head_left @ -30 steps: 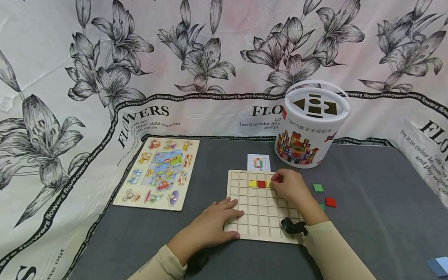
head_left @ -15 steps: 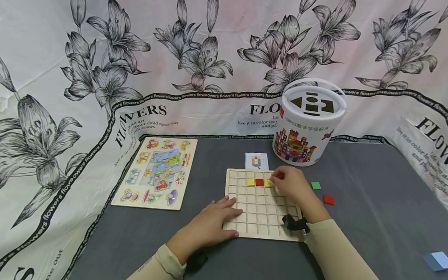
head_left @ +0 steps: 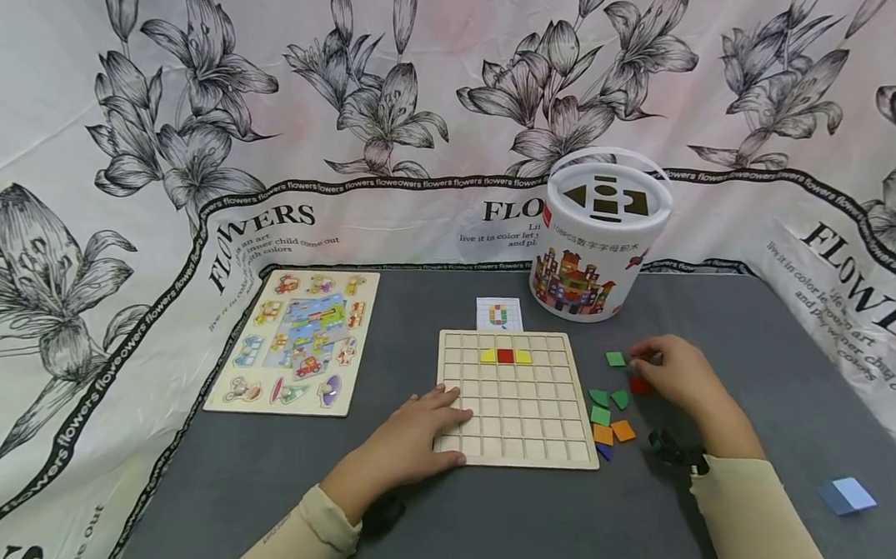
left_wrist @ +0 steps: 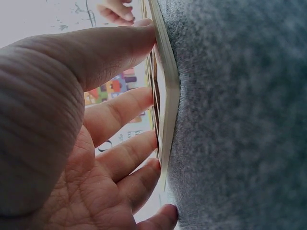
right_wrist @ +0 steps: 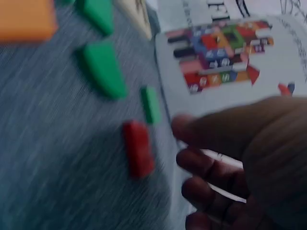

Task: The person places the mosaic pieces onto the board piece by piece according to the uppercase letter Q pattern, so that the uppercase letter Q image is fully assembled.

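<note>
My left hand lies with spread fingers on the left edge of a wooden grid board. In the left wrist view its thumb and fingertips touch the board's rim. Two yellow pieces sit on the board, one on either side of a red square tile. Right of the board, my right hand hovers beside a loose red tile, partly covering it in the head view. Its thumb and fingers are bent and apart, with nothing between them. A green square tile lies just left of its fingertips.
Several green, orange and blue pieces lie along the board's right edge. A pattern card and a white lidded bucket stand behind. A picture puzzle board is at left, a blue block at right.
My right hand has let go of the right yellow piece on the board and moved right to the loose red tile, uncovering the loose pieces. The left hand stays on the board.
</note>
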A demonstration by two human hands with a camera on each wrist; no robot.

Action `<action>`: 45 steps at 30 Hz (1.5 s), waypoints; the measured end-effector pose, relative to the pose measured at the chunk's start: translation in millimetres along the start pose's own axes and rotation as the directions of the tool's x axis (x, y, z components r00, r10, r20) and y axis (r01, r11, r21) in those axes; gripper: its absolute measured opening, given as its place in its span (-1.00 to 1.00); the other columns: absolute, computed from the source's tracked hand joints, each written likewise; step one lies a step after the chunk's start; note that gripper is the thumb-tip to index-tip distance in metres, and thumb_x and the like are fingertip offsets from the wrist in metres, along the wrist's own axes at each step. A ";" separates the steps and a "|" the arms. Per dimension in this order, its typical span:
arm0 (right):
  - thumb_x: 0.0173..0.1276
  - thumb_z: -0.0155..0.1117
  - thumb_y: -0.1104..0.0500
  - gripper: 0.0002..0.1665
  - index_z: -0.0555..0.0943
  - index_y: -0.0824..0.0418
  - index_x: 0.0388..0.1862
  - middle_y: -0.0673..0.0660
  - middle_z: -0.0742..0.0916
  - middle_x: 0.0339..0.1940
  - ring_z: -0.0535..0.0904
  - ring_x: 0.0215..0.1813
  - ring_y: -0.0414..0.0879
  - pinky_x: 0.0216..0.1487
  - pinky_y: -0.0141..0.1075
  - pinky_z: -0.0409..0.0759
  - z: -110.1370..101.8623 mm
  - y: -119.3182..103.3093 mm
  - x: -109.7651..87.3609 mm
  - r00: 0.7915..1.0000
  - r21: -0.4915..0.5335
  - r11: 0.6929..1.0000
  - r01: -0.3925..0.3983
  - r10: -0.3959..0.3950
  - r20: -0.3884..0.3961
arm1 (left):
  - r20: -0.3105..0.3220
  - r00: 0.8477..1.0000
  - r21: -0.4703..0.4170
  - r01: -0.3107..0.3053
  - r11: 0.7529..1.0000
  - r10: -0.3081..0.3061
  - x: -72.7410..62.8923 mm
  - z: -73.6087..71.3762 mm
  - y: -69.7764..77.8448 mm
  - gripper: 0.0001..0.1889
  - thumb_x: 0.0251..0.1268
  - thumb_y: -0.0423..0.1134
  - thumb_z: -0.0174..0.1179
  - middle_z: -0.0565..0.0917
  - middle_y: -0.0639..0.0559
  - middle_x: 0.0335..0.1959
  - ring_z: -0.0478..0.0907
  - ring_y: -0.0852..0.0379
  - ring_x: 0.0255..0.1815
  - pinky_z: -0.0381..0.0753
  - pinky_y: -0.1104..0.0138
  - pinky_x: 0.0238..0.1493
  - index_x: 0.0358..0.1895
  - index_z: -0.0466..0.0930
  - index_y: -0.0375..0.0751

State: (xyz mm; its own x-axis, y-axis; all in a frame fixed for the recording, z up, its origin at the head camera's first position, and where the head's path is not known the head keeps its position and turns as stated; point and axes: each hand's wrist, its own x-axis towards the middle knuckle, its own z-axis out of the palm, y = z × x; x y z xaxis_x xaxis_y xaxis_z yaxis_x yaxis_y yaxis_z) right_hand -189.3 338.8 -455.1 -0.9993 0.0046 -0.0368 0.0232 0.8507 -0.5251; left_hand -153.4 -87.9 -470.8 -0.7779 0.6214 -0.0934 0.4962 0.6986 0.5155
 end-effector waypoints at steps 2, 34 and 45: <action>0.62 0.32 0.20 -0.67 0.74 0.39 0.19 0.47 0.67 0.16 0.67 0.04 0.29 -0.03 0.15 0.71 3.8 5.2 -0.1 1.000 -0.007 1.000 0.027 -0.027 0.005 | -0.004 1.000 -0.005 0.003 1.000 -0.003 -1.6 -0.1 -1.6 -0.37 0.40 -0.05 0.51 0.36 -0.10 0.72 0.15 -0.18 0.80 0.16 -0.30 0.72 0.50 0.63 -0.02; 0.59 0.39 0.22 -0.92 0.77 0.13 -0.03 0.11 0.81 -0.10 0.59 -0.21 -0.08 -0.14 -0.19 0.58 67.9 -98.2 23.9 0.977 0.153 0.973 0.173 -0.189 0.095 | -0.020 1.000 0.012 -0.009 1.000 0.010 1.7 2.0 -2.8 -0.37 0.38 -0.04 0.53 0.38 -0.07 0.71 0.17 -0.13 0.80 0.17 -0.30 0.72 0.50 0.64 0.01; 0.53 0.44 0.28 -0.90 0.80 0.15 -0.05 0.09 0.76 -0.12 0.58 -0.15 -0.06 -0.06 -0.13 0.61 78.9 -98.5 23.4 0.970 0.112 0.971 0.213 -0.223 0.093 | -0.024 1.000 0.022 -0.017 1.000 0.018 0.7 4.4 -4.7 -0.37 0.36 -0.04 0.54 0.40 -0.08 0.70 0.21 -0.13 0.78 0.21 -0.29 0.71 0.48 0.66 0.01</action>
State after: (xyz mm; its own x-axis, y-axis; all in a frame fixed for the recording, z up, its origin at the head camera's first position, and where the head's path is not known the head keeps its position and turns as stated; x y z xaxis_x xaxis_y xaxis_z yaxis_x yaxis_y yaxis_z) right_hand -212.7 213.7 -471.3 -0.9721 -0.2346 0.0022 -0.1866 0.7676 -0.6131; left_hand -154.5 -89.2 -477.0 -0.7778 0.6252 -0.0639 0.5181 0.6954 0.4979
